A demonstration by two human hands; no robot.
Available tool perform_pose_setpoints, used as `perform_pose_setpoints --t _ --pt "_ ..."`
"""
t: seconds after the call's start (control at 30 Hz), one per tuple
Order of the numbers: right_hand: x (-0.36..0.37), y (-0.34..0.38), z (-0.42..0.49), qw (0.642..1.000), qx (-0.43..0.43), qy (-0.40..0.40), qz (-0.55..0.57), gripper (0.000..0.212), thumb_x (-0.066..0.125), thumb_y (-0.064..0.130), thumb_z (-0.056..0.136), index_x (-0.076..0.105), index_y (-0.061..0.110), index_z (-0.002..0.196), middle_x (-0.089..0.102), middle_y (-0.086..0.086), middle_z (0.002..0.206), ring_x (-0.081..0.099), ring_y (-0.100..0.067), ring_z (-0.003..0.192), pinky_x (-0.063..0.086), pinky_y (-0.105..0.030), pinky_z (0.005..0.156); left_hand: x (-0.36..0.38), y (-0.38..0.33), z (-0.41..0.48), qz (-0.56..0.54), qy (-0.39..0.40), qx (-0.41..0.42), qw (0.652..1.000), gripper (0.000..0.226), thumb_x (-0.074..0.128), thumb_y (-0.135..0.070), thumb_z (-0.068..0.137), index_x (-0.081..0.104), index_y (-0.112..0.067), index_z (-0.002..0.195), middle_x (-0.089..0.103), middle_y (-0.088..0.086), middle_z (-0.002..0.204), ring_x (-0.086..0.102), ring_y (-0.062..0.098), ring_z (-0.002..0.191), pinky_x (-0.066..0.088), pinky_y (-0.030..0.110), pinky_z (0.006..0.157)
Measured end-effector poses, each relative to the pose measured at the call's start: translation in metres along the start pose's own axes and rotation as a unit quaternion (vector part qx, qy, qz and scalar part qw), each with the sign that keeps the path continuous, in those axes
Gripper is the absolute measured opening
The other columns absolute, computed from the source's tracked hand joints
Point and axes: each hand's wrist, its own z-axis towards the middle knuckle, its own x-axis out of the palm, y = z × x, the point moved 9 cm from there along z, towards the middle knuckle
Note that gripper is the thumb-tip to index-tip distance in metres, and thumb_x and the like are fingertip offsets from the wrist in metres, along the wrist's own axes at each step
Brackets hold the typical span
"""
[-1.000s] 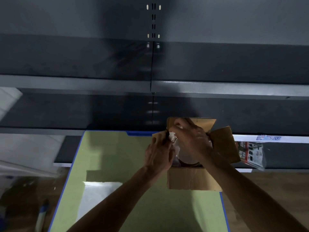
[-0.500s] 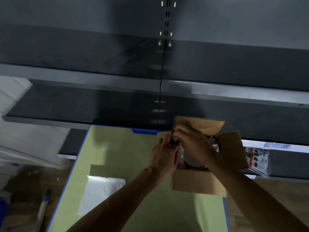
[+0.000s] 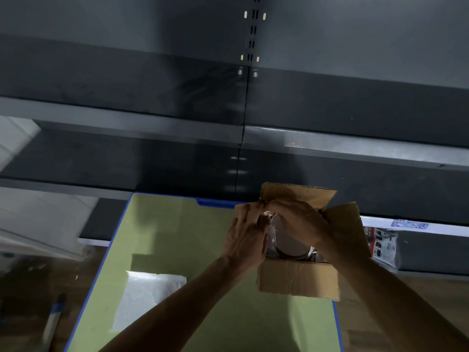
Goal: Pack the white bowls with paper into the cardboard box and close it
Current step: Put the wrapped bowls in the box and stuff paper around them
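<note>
Both hands, left hand [image 3: 245, 240] and right hand [image 3: 302, 222], meet over the open cardboard box [image 3: 297, 280] on a green mat [image 3: 177, 237], fingertips at crumpled paper [image 3: 269, 215] beside a white bowl [image 3: 286, 237] inside; a white sheet [image 3: 144, 298] lies well to the left

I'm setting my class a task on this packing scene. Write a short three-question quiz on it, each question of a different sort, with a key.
1. How many hands are at the open top of the cardboard box?
2. True or false: the box's flaps are folded shut.
3. The loose white sheet lies: A) inside the box; B) on the green table top, left of the box; C) under the box.
Key: 1. Two, the left hand and the right hand. 2. False. 3. B.
</note>
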Motion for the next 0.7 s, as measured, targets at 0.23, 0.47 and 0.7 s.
perform_pose_setpoints --t 0.23,0.47,0.7 --pt "-0.018 -0.013 -0.01 0.997 0.051 -0.057 0.016 0.027 0.064 0.01 0.09 0.064 0.024 0.112 0.062 0.013 0.114 0.061 -0.001 0.098 0.049 -0.015 0.082 0.002 -0.003 0.001 0.029 0.008 0.041 0.999 0.048 0.066 -0.028 0.083 0.055 -0.013 0.127 0.041 0.006 0.144 0.044 0.026 0.122 0.049 0.038 0.095" --pt "0.012 -0.011 -0.013 0.996 0.019 0.074 -0.038 0.061 0.064 -0.003 0.08 0.058 0.036 0.127 0.046 0.021 0.136 0.055 -0.005 0.117 0.053 -0.025 0.09 0.004 -0.008 0.0 0.036 0.014 0.044 0.998 0.051 0.067 -0.031 0.08 0.057 -0.01 0.126 0.042 0.008 0.143 0.041 0.025 0.125 0.046 0.04 0.099" --pt "0.015 -0.001 0.004 0.994 -0.019 0.081 -0.072 0.049 0.062 -0.007 0.075 0.068 0.023 0.113 0.06 0.009 0.121 0.055 -0.015 0.109 0.05 -0.034 0.091 0.002 -0.004 -0.004 0.012 0.027 0.026 0.999 0.047 0.061 -0.031 0.086 0.052 -0.016 0.13 0.031 0.007 0.151 0.04 0.024 0.122 0.047 0.036 0.096"
